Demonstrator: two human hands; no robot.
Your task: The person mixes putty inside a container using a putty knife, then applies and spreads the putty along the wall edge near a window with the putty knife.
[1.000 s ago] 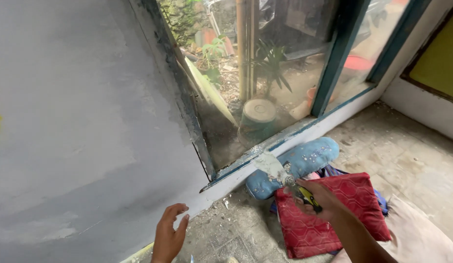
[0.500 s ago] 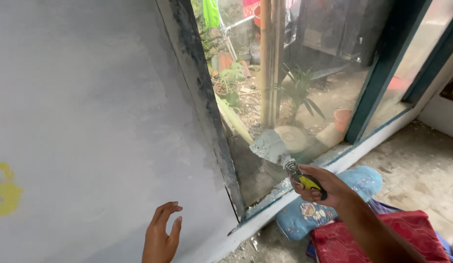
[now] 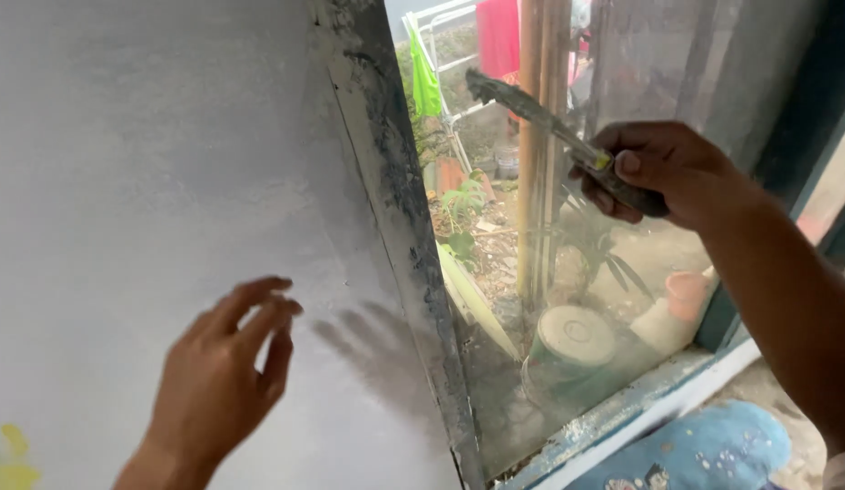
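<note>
Head view. Right hand [image 3: 663, 172] raised in front of the window pane [image 3: 622, 299], fingers wrapped tight round the dark handle of a putty knife [image 3: 540, 113]. Blade angled up and left, its tip near the grey window jamb [image 3: 395, 181], likely so the flat edge meets the plaster there. Left hand [image 3: 218, 381] open, fingers loosely spread, hovering close to the smooth grey wall [image 3: 150, 181] and casting a shadow on it; touching or not, cannot tell. Sill [image 3: 622, 413] crusted with paint flecks. Blue patterned cushion [image 3: 704, 449] below.
</note>
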